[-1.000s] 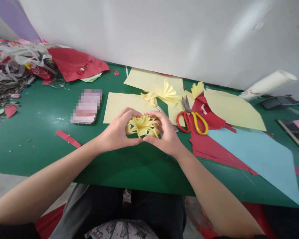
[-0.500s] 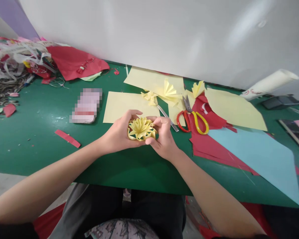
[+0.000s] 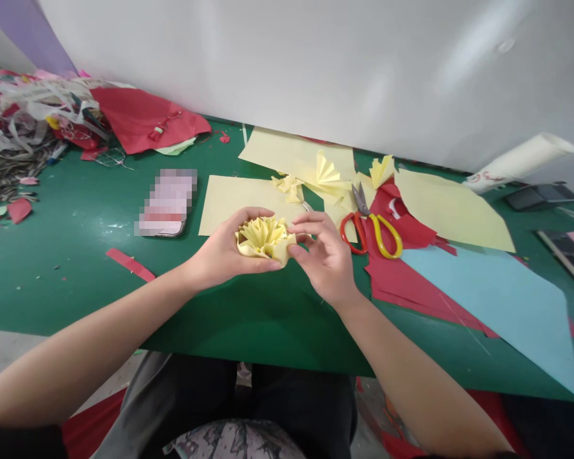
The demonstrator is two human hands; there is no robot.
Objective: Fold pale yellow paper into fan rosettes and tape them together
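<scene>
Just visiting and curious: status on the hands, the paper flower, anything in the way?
Left hand holds yellow paper flower. Right hand at its edge. Scissors nearby on the right, not blocking.

A blurred-out phone (image 3: pixel 167 201) lies left of centre, a tangled heap of scraps (image 3: pixel 33 118) and a red sheet (image 3: pixel 124 121) crowd the upper left, a white roll (image 3: pixel 521 162) slants at upper right, and a light-blue sheet (image 3: pixel 502 306) spreads lower right.
</scene>
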